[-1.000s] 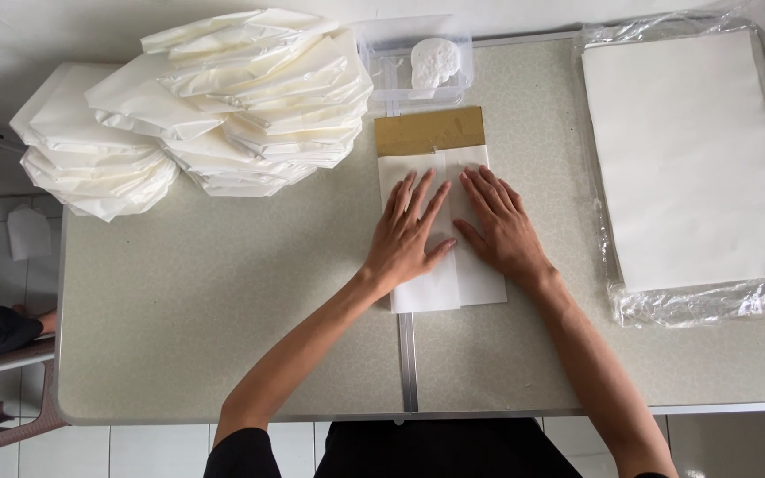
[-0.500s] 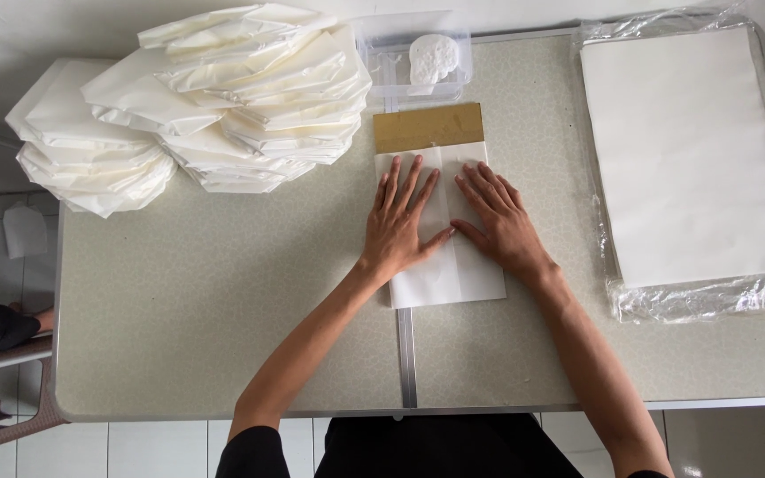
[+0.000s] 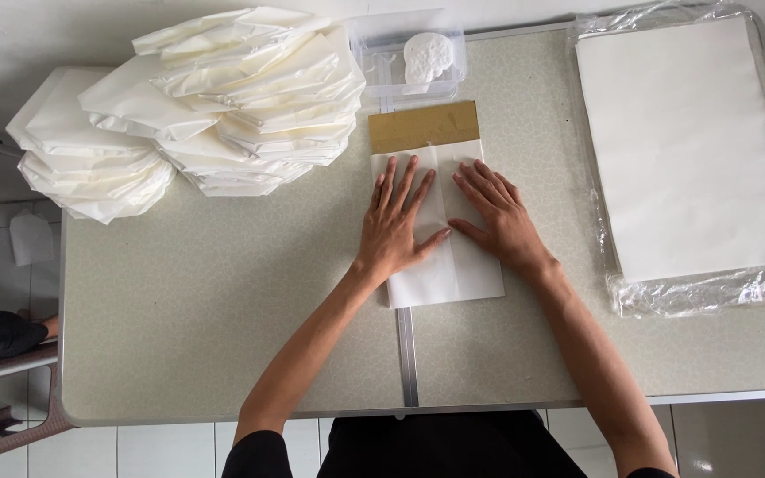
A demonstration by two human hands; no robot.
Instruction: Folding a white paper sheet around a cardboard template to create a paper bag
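Both hands flat, fingers spread, left hand (image 3: 397,226) and right hand (image 3: 495,221) side by side pressing the folded white paper sheet (image 3: 443,252), long axis running away from the table's near edge (image 3: 223,412), brown cardboard strip (image 3: 423,126) probably tucked under its far end.

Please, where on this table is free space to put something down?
Free: the wide patch of table below the folded pile, left of the left hand; also the strip between right hand and paper stack. Crowded: the top edge, with the pile, the clear box and the brown card.
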